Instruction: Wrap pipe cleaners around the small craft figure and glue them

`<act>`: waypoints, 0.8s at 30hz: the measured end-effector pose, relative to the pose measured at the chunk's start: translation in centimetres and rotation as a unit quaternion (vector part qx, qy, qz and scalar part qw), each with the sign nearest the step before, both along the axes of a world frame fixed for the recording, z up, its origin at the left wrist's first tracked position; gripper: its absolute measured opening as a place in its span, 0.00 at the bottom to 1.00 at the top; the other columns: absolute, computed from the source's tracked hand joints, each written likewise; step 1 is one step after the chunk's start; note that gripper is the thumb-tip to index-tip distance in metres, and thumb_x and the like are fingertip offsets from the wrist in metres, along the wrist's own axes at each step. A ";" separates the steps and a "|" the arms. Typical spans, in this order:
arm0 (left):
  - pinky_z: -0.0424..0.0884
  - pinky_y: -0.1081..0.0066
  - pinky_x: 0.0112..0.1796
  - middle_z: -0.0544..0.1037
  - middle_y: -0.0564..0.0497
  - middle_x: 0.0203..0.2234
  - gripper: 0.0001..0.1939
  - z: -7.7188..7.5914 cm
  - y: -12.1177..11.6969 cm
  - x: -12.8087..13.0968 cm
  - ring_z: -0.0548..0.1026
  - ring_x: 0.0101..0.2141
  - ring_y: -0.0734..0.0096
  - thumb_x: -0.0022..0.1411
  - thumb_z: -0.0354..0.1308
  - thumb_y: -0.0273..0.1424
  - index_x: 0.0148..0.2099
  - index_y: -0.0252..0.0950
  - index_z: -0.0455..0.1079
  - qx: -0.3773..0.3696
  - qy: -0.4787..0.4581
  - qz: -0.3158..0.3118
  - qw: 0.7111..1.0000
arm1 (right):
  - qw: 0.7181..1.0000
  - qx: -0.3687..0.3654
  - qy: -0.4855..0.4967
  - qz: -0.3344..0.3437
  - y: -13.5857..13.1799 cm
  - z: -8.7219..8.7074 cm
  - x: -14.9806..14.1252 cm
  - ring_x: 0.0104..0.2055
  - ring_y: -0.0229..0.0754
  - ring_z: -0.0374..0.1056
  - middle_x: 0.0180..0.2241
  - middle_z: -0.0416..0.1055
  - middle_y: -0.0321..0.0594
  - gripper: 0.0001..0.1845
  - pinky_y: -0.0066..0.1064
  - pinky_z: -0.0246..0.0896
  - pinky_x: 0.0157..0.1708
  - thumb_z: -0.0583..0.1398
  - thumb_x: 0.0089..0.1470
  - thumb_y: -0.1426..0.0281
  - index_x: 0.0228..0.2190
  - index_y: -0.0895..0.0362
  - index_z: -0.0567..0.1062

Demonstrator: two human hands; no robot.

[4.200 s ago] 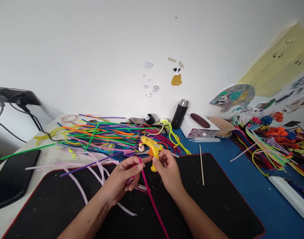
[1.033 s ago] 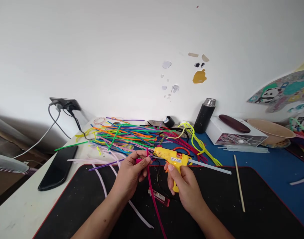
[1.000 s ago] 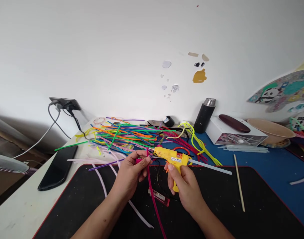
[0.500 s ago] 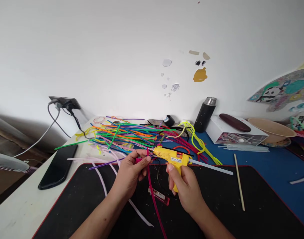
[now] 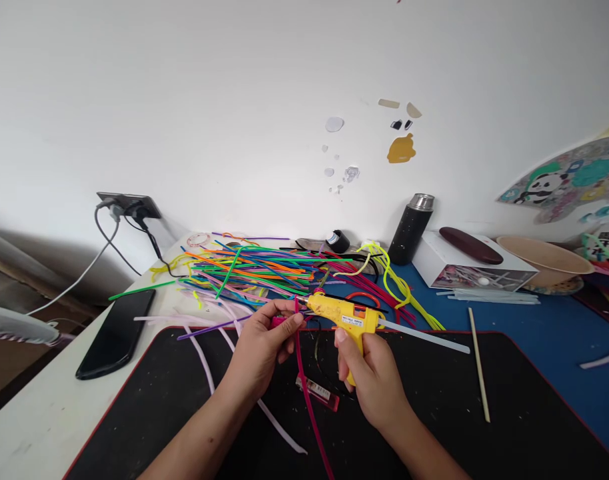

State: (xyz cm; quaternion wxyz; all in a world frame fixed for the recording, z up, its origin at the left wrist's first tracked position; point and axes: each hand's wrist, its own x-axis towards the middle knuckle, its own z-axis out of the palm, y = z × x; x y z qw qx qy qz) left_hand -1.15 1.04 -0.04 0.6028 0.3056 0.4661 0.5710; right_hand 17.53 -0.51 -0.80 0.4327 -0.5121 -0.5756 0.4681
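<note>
Pinched in my left hand [image 5: 265, 343] is a magenta pipe cleaner [image 5: 308, 400], whose long end hangs down over the mat. My right hand [image 5: 372, 373] wraps round the handle of a yellow hot glue gun [image 5: 345, 313], thumb on its near side. The gun's nozzle points left and meets the pipe cleaner's upper end by my left fingertips; whether glue is coming out cannot be made out. A clear glue stick [image 5: 424, 335] juts from the gun's back. Below, a red lighter [image 5: 319, 392] with a label lies on the black mat [image 5: 194, 407], partly behind the pipe cleaner.
Many-coloured pipe cleaners [image 5: 254, 270] are heaped at the back. A phone [image 5: 117, 337] lies left, a wooden stick [image 5: 479, 367] right. Behind stand a black flask [image 5: 411, 230], a white drawer box [image 5: 474, 263] and a beige bowl [image 5: 544, 260]. Pale lilac pipe cleaners [image 5: 279, 427] cross the mat.
Both hands stay nearly where they were, with the nozzle still at the pipe cleaner. The glue stick's far end sits very slightly further right.
</note>
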 end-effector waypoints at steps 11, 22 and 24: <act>0.52 0.82 0.15 0.69 0.61 0.17 0.25 0.3 -0.2 0.1 0.62 0.15 0.83 0.44 0.82 0.44 0.37 0.36 0.76 -0.002 -0.004 0.000 1.000 | 1.000 0.018 -0.019 -0.015 -0.2 0.5 -0.2 0.15 0.36 0.58 0.12 0.60 0.33 0.37 0.29 0.54 0.19 0.56 0.64 0.38 0.16 0.52 0.66; 0.52 0.82 0.15 0.70 0.61 0.17 0.25 0.2 0.1 0.0 0.62 0.15 0.83 0.44 0.82 0.44 0.38 0.36 0.76 -0.003 0.003 0.010 1.000 | 0.999 0.011 -0.029 -0.012 -0.2 0.1 0.0 0.16 0.37 0.59 0.13 0.62 0.33 0.36 0.29 0.56 0.21 0.56 0.65 0.39 0.17 0.52 0.66; 0.52 0.82 0.15 0.70 0.61 0.17 0.26 0.2 0.1 0.0 0.62 0.15 0.83 0.44 0.82 0.44 0.38 0.36 0.76 -0.004 0.003 0.012 1.000 | 0.999 0.013 -0.027 -0.014 -0.1 0.0 -0.1 0.16 0.37 0.59 0.13 0.62 0.33 0.36 0.29 0.56 0.20 0.56 0.65 0.39 0.18 0.52 0.67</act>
